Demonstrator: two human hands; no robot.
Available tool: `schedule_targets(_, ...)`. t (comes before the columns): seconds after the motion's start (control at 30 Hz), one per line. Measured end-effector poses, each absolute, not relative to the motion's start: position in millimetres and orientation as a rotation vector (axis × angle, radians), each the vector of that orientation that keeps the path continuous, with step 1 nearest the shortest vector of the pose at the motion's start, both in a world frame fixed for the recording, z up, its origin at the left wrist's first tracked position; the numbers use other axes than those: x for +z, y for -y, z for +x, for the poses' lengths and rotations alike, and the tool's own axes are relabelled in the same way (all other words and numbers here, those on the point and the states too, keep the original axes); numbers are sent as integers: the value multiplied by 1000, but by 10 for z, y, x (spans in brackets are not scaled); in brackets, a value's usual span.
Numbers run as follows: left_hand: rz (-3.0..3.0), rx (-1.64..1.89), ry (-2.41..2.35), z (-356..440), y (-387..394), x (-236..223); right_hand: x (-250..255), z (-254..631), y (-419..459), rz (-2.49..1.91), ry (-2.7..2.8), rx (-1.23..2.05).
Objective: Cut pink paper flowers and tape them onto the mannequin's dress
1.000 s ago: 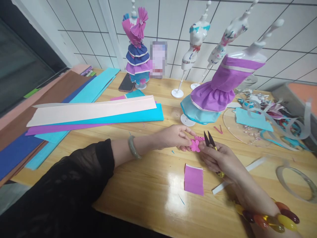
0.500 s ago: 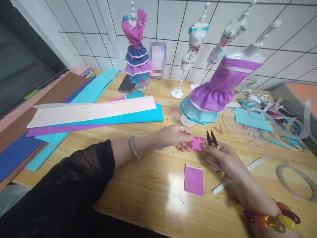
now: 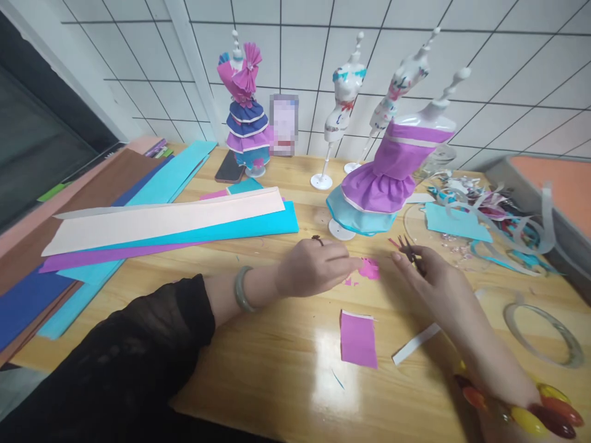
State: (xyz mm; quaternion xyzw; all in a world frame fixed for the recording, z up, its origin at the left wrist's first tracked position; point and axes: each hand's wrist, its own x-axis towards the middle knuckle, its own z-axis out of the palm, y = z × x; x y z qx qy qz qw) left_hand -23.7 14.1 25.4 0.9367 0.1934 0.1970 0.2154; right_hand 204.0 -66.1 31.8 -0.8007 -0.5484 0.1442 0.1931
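Observation:
My left hand [image 3: 316, 267] is closed, its fingers pressed together at the left edge of a pink paper flower [image 3: 369, 269]. The flower is close to the tabletop, and whether it rests there is hard to tell. Small pink scraps [image 3: 351, 282] lie just below it. To the right, my right hand [image 3: 436, 280] is wrapped round a pair of dark-bladed scissors [image 3: 410, 253], their tips pointing up and away. A purple paper rectangle [image 3: 359, 339] with a white top edge lies flat nearer to me. Behind my hands stands a dress form [image 3: 392, 160] in a purple and light-blue dress.
Long folded paper strips [image 3: 175, 215] cover the left side. At the back stand a decorated dress form [image 3: 248, 117], two barer ones and a dark phone [image 3: 229, 167]. On the right are a heap of scraps [image 3: 484, 197], a grey bin [image 3: 549, 240] and a tape ring [image 3: 542, 335].
My right hand has let go of the flower and moved right, still holding the scissors. My left hand has turned palm down and its fingers have closed. The view has tilted up slightly.

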Motion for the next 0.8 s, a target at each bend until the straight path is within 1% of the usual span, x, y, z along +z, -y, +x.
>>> schedule_targets(0.1,2900,541,-357,-299,-133,272,262,2188,677,-2462,1698,176)
schedule_targets(0.17,3028,712,-264,-309,-131,256,215,2227,700,-2466,1792,53)
schedule_targets(0.2,3064,911,-192,-305,-131,247,200,2225,711,-2437,1823,-31)
schedule_targets(0.27,3036,1441,-44,-286,-133,238,203,2179,723,-2323,1837,-210)
schedule_targets(0.33,2981,1717,49,-264,-137,248,252,2082,728,-2122,1781,-231)
schedule_targets(0.37,2973,1764,71,-255,-139,258,288,2019,731,-2009,1726,-125)
schedule_targets(0.4,2971,1785,81,-248,-142,268,326,1950,736,-1884,1669,89)
schedule_targets(0.5,2992,1795,72,-241,-151,280,405,1747,770,-1540,1406,1017)
schedule_targets(0.53,3005,1788,72,-243,-154,277,413,1693,783,-1427,1310,1234)
schedule_targets(0.57,3019,1775,76,-245,-158,270,412,1649,794,-1333,1233,1380)
schedule_targets(0.63,3046,1734,71,-253,-165,249,392,1593,807,-1225,1139,1478)
schedule_targets(0.8,3008,1569,20,-263,-189,168,361,1557,796,-1199,1157,1356)
